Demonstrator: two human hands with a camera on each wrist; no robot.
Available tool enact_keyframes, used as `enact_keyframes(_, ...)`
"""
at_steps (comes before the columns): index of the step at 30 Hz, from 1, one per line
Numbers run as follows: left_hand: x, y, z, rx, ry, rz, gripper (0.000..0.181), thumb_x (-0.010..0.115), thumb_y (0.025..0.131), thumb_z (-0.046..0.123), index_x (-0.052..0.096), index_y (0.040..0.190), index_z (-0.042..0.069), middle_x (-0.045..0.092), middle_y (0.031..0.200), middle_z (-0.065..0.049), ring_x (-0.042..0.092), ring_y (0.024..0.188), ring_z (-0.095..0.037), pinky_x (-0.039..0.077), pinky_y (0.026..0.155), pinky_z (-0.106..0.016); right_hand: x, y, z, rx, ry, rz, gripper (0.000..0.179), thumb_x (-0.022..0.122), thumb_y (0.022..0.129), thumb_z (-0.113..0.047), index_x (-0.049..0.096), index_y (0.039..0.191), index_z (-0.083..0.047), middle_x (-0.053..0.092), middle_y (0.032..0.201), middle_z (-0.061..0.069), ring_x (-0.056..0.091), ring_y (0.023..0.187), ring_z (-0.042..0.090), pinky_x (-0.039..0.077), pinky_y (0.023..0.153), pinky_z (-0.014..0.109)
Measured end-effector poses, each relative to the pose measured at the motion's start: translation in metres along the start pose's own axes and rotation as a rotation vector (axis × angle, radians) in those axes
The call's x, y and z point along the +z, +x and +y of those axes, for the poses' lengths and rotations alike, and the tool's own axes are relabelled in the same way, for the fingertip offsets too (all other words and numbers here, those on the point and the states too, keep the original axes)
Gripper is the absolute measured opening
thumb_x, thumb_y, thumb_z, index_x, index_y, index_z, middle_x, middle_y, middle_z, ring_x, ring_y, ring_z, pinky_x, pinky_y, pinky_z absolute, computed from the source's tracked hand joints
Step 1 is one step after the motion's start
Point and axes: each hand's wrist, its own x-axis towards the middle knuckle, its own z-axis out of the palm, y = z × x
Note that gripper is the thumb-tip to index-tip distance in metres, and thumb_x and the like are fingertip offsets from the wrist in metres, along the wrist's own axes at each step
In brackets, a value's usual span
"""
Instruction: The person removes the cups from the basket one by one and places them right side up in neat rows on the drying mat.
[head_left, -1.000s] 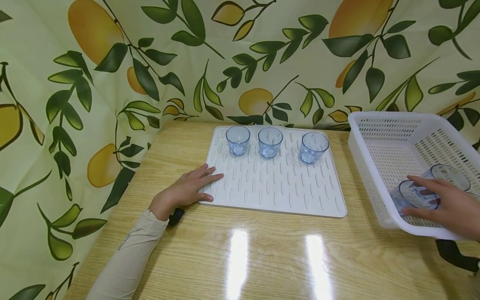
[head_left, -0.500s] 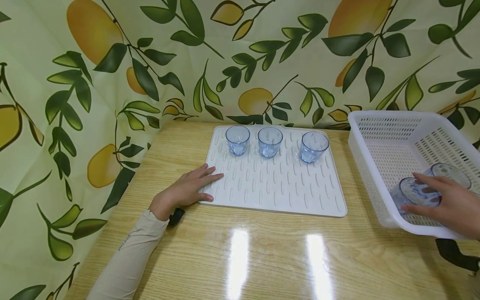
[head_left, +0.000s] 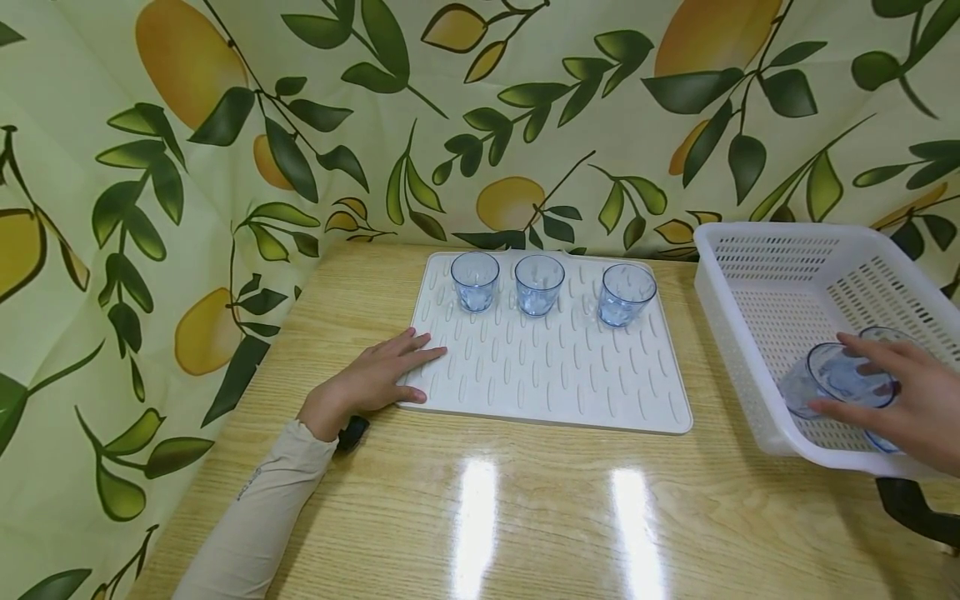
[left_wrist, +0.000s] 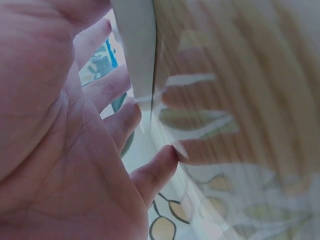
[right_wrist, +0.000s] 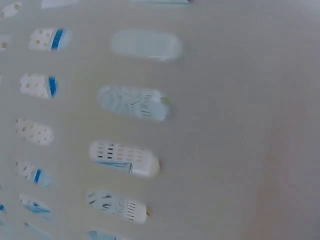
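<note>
A clear blue glass (head_left: 852, 375) leans inside the white basket at the right, its rim toward the person. My right hand (head_left: 911, 400) holds it near the rim between thumb and fingers. Other glasses sit close by in the basket, partly hidden by this hand; one (head_left: 885, 440) shows below. My left hand (head_left: 378, 371) rests with spread fingers on the left edge of a white ridged mat (head_left: 540, 375). Three blue glasses stand upright along the mat's back: a left one (head_left: 476, 282), a middle one (head_left: 539, 285) and a right one (head_left: 627, 295).
The slotted white basket (head_left: 738, 358) stands on the wooden table (head_left: 375, 500) to the right of the mat. In the right wrist view the basket wall (right_wrist: 215, 125) fills the picture, with blue bits showing through its slots. A fruit-patterned cloth (head_left: 420, 117) hangs behind.
My right hand has shifted a little rightward, and the glass in it has risen and tilted, uncovering part of another glass below. The left hand stays in place.
</note>
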Motion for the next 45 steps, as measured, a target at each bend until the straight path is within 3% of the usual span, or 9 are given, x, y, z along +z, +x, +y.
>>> enact_keyframes(10,0.001,0.001,0.0,0.009,0.007,0.007,0.072,0.068,0.091,0.036,0.036,0.155,0.025,0.024,0.166,-0.009,0.01,0.156,-0.036,0.019,0.121,-0.062,-0.001,-0.005,-0.005,-0.013,0.035,0.104,0.106,0.083,0.078,-0.042,0.025,0.153,0.004,0.032,0.132,0.041,0.034,0.112,0.058,0.04,0.084,0.072)
enact_keyframes(18,0.001,0.003,0.002,0.007,0.006,0.003,0.073,0.068,0.091,0.037,0.036,0.156,0.026,0.023,0.166,-0.008,0.009,0.156,-0.035,0.019,0.121,-0.062,-0.005,-0.009,-0.006,-0.011,0.056,0.217,0.111,0.08,0.076,-0.057,0.027,0.154,0.001,0.038,0.136,0.042,0.04,0.109,0.057,0.044,0.077,0.066)
enact_keyframes(19,0.001,0.004,0.003,0.007,0.001,0.002,0.072,0.068,0.092,0.037,0.036,0.156,0.026,0.023,0.166,-0.008,0.009,0.156,-0.035,0.018,0.121,-0.062,-0.004,-0.009,-0.002,-0.016,0.062,0.244,0.111,0.082,0.075,-0.056,0.028,0.155,-0.001,0.04,0.137,0.041,0.042,0.108,0.056,0.048,0.077,0.056)
enact_keyframes(21,0.001,0.005,0.003,0.008,-0.002,-0.002,0.072,0.068,0.092,0.037,0.035,0.156,0.026,0.023,0.167,-0.008,0.009,0.156,-0.035,0.018,0.121,-0.063,-0.003,-0.011,0.005,-0.021,0.039,0.281,0.11,0.081,0.075,-0.057,0.027,0.156,-0.006,0.043,0.14,0.038,0.043,0.109,0.054,0.048,0.077,0.055)
enact_keyframes(25,0.0,0.006,0.003,-0.004,-0.009,-0.017,0.073,0.068,0.092,0.037,0.035,0.156,0.027,0.022,0.167,-0.007,0.007,0.157,-0.034,0.017,0.122,-0.062,-0.002,-0.012,0.013,-0.059,0.049,0.325,0.108,0.085,0.073,-0.05,0.031,0.156,-0.009,0.05,0.135,0.036,0.047,0.105,0.052,0.039,0.069,0.015)
enact_keyframes(28,0.0,0.006,0.001,-0.007,0.006,-0.016,0.073,0.068,0.092,0.037,0.035,0.156,0.026,0.022,0.167,-0.007,0.008,0.156,-0.035,0.018,0.122,-0.061,-0.005,-0.013,0.009,-0.058,0.051,0.311,0.107,0.086,0.072,-0.048,0.032,0.156,-0.009,0.049,0.134,0.036,0.046,0.107,0.051,0.036,0.07,0.016)
enact_keyframes(33,-0.001,0.006,0.0,-0.004,0.006,-0.014,0.073,0.067,0.092,0.037,0.035,0.156,0.027,0.022,0.167,-0.007,0.007,0.157,-0.034,0.017,0.122,-0.06,-0.016,-0.014,-0.007,-0.033,0.028,0.28,0.108,0.082,0.074,-0.054,0.028,0.157,-0.01,0.044,0.139,0.035,0.041,0.112,0.051,0.047,0.086,0.05)
enact_keyframes(40,0.001,0.003,0.0,0.0,0.006,-0.004,0.072,0.068,0.092,0.036,0.036,0.155,0.025,0.024,0.166,-0.009,0.009,0.156,-0.036,0.018,0.122,-0.061,-0.031,-0.01,-0.039,-0.095,0.063,0.222,0.107,0.087,0.072,-0.046,0.033,0.154,-0.004,0.04,0.132,0.037,0.041,0.107,0.051,0.036,0.071,0.034)
enact_keyframes(45,0.003,0.001,-0.002,0.019,0.019,0.017,0.072,0.069,0.091,0.035,0.038,0.155,0.024,0.026,0.165,-0.01,0.012,0.155,-0.037,0.021,0.121,-0.061,-0.037,-0.007,-0.053,-0.13,0.08,0.192,0.103,0.088,0.074,-0.04,0.033,0.153,-0.002,0.041,0.131,0.035,0.038,0.111,0.051,0.038,0.077,0.05)
